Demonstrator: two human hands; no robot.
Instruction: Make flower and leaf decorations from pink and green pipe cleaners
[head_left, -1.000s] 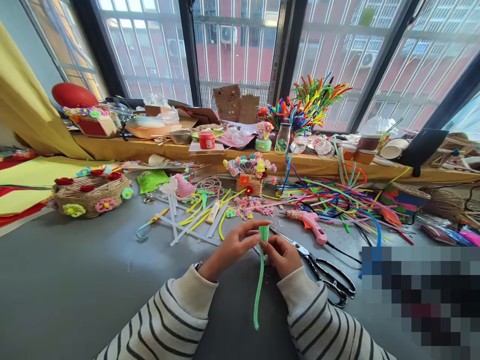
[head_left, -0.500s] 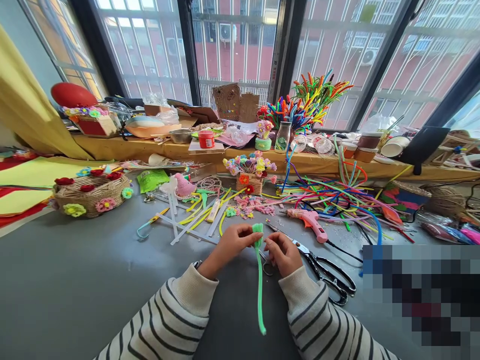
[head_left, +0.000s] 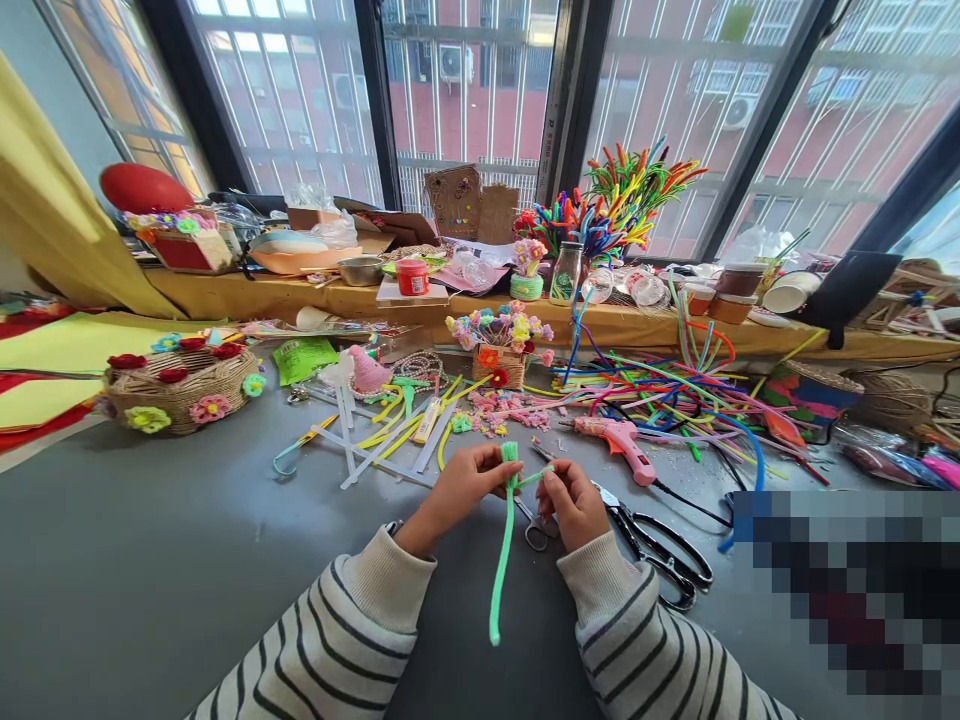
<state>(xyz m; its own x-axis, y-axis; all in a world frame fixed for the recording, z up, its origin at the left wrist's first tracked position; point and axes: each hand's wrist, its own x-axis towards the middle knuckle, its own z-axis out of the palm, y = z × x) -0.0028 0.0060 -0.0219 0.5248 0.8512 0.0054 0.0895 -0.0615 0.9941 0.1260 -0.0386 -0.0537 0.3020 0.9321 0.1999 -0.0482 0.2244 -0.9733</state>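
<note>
Between my left thumb and fingers is a folded bunch of light green pipe cleaner (head_left: 500, 590), whose long tail hangs down over the table. My left hand (head_left: 469, 490) is closed around the bunch just below its looped top. A thin green end stretches sideways from the bunch to my right hand (head_left: 574, 503), which pinches it between thumb and fingertips. Small scissors (head_left: 535, 537) lie under and between the hands, partly hidden. Large black-handled scissors (head_left: 660, 545) rest beside my right hand, their blades partly behind it.
A pink glue gun (head_left: 619, 442) lies behind the large scissors. Farther back are glue sticks (head_left: 390, 460), pink scraps (head_left: 506, 410) and a heap of coloured pipe cleaners (head_left: 667, 385). A twine basket with flowers (head_left: 184, 390) stands left; a pixelated patch covers the lower right.
My right hand has drawn slightly right, and a thin green end now spans the gap between the hands. The hanging tail has swung to the left.
</note>
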